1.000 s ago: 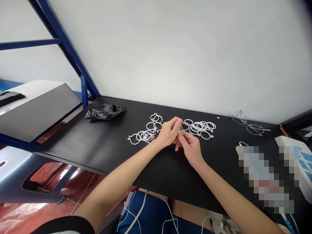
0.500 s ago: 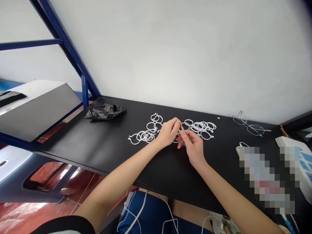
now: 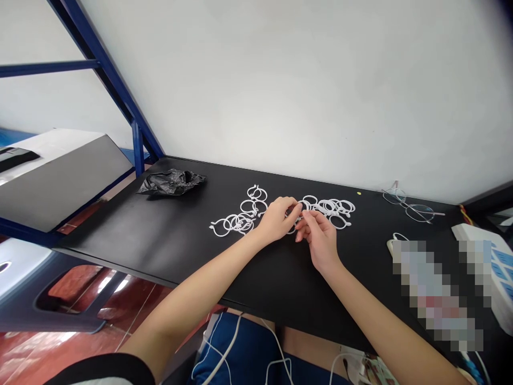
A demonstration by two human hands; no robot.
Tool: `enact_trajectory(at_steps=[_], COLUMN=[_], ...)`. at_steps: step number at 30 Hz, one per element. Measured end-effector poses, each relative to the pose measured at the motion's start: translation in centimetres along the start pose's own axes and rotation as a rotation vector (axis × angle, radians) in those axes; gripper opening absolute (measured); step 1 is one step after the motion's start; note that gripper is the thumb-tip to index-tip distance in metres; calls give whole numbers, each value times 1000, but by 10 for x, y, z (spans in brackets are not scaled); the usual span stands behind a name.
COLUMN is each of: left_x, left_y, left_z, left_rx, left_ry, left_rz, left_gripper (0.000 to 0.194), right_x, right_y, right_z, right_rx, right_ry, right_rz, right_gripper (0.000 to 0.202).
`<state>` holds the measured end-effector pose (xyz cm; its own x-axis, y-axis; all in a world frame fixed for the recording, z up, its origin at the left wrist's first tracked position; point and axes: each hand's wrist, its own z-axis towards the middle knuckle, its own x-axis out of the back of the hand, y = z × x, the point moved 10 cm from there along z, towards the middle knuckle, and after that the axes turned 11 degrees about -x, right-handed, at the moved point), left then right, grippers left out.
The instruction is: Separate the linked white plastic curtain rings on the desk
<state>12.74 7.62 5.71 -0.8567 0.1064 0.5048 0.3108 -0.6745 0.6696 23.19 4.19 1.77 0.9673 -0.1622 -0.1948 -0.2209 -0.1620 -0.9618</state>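
My left hand (image 3: 278,218) and my right hand (image 3: 321,238) meet above the black table, fingers pinched close together. Between them they grip a white plastic ring (image 3: 292,231); only a bit of its curve shows under the fingers, and the rest is hidden. Just left of my left hand lie several white rings (image 3: 221,228) with small knobbed ends, some with a visible gap. To the right, close behind my right hand, is a denser cluster of white rings (image 3: 331,206), overlapping one another.
A crumpled black plastic bag (image 3: 170,183) lies at the back left of the black table (image 3: 160,240). Eyeglasses (image 3: 419,213), a blurred-out item (image 3: 435,299) and a white power strip (image 3: 495,272) are on the right. White cables (image 3: 224,355) hang over my lap.
Both hands have shifted slightly to the right, with their fingertips still close together at the ring. The rings on the table stay where they were.
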Motion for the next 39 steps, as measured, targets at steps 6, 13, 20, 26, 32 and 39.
enact_trajectory(at_steps=[6,13,20,26,32,39], left_x=[-2,-1,-3,-4,-4,-4], left_y=[-5,-12,-10,-11,-11,-12], left_z=[-1,-3,-3,-2,-2,-3], left_rx=[-8,24,29,24,13,22], left_ry=[1,9,-29,-42,-38,-47], left_rz=[13,-5,10,28,28,58], left_gripper=[19,16,17,16,15,16], right_x=[2,2,5,8,9,8], right_y=[-2,-1,3,4,5,2], right_z=[-1,-1,-1,-1,-2,-4], right_rx=[-19,-43,-65,-66,-77,-76], right_ry=[20,35,55,75,81,95], right_rz=[38,25,77,77,67,61], right_gripper=[30,35,48,65,76,75])
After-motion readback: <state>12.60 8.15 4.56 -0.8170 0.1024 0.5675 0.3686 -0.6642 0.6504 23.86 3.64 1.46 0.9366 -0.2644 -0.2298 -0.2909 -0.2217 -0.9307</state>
